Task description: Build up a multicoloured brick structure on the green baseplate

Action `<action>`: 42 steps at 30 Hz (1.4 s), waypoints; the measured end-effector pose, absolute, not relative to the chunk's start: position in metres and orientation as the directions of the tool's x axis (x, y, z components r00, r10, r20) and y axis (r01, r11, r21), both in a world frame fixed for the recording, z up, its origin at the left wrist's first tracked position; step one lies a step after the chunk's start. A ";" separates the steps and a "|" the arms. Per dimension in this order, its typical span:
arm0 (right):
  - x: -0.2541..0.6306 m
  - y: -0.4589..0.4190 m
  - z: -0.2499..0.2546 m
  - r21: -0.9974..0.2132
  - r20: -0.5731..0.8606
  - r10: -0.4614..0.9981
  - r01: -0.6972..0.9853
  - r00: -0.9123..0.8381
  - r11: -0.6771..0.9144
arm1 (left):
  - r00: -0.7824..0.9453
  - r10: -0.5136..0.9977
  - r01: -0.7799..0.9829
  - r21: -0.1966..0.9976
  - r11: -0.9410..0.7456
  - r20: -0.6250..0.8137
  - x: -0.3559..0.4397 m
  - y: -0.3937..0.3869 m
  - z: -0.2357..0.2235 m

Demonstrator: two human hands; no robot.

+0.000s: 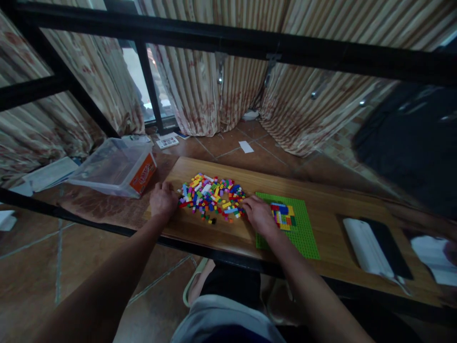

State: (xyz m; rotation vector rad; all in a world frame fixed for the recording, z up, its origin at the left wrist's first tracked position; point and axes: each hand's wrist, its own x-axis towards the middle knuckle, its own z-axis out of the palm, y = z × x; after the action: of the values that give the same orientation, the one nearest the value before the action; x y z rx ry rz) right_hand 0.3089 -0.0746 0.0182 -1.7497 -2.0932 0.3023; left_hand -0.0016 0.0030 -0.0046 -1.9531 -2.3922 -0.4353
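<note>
A heap of small coloured bricks (pixel 210 196) lies on a low wooden board (pixel 332 214). Right of the heap sits a green baseplate (pixel 303 228) with a patch of bricks (pixel 283 214) built on it. My left hand (pixel 163 200) rests at the heap's left edge, knuckles up, fingers curled down onto the board. My right hand (pixel 257 214) lies between the heap and the baseplate, its fingertips in the heap's right edge. Whether either hand holds a brick is hidden.
A clear plastic box (pixel 114 167) with an orange label lies left of the board on the tiled floor. A white device (pixel 366 245) on a dark pad sits at the board's right. Black frame bars cross the view. Curtains hang behind. Papers lie at far left.
</note>
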 end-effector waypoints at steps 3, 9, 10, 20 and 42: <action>0.319 -0.089 0.020 -0.530 0.270 0.962 0.829 -0.034 0.178 | -0.209 0.957 0.964 0.207 0.166 0.202 -0.003 0.004 -0.005; 0.388 -0.107 0.029 -0.627 0.314 0.918 0.779 0.242 0.009 | -0.210 0.957 0.965 0.198 0.170 0.201 -0.002 0.004 -0.005; 0.402 -0.108 0.031 -0.629 0.307 0.906 0.777 0.292 -0.037 | -0.210 0.956 0.966 0.197 0.171 0.203 -0.002 0.004 -0.005; 0.438 -0.102 0.015 -0.765 0.147 0.912 0.628 0.384 -0.142 | -0.203 0.957 0.969 0.182 0.166 0.208 -0.001 0.003 -0.002; 0.446 -0.094 0.011 -0.797 0.056 0.951 0.587 0.303 -0.140 | -0.221 0.954 0.967 0.176 0.187 0.203 0.000 0.003 -0.002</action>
State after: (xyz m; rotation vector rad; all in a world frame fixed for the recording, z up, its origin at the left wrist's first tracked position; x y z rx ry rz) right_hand 0.4461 -0.0940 0.0107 -1.8300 -1.3777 0.6220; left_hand -0.0003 0.0031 -0.0024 -1.9300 -2.3831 -0.4127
